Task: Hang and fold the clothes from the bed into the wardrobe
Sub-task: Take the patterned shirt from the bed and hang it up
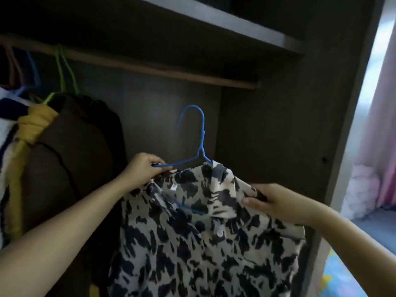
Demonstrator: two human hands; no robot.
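Home bedroom: wardrobe rail [150, 67], hung clothes [70, 146], pink curtain [377, 125].

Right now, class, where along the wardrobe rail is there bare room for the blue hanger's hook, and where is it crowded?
The rail is bare from the green hanger rightward to the wardrobe's side wall, above the blue hanger with the patterned shirt. It is crowded at the left, where the brown garment and others hang packed together.

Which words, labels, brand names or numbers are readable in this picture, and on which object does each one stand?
No text can be read.
Small white neck tag inside the collar of the black-and-cream patterned shirt: it carries faint marks, too small and blurred to read.
Thin blue wire hanger, dark wooden wardrobe shelf and wooden rail: no lettering visible.
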